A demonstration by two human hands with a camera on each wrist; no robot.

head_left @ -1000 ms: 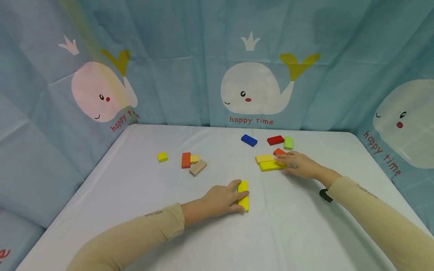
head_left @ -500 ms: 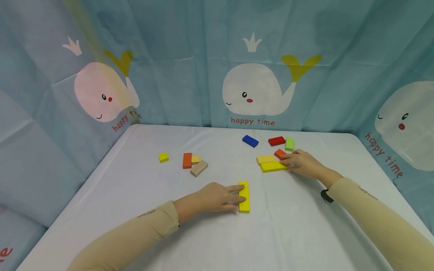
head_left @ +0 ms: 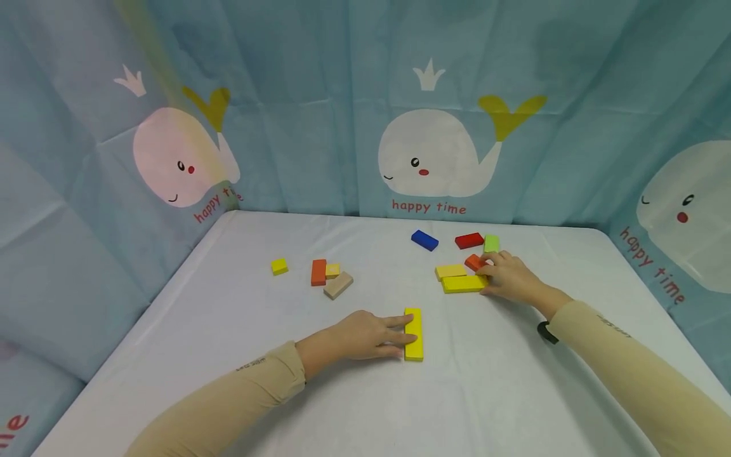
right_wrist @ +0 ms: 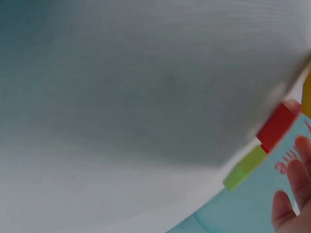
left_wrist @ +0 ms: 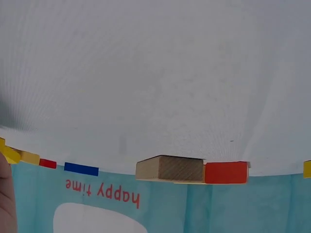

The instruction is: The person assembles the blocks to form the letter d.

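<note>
Pickup seems underway: on the worktop (head_left: 474, 393), the near yellow block (head_left: 415, 328) is touched by the straight-fingered left hand (head_left: 369, 334); whether the far yellow block (head_left: 461, 284) is pinched by the right hand (head_left: 515, 279) cannot be told; firm grip seems needed.

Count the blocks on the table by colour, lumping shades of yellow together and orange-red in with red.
Yellow blocks: 5
Red blocks: 3
Blue block: 1
Green block: 1
Plain wood block: 1
Total: 11
</note>
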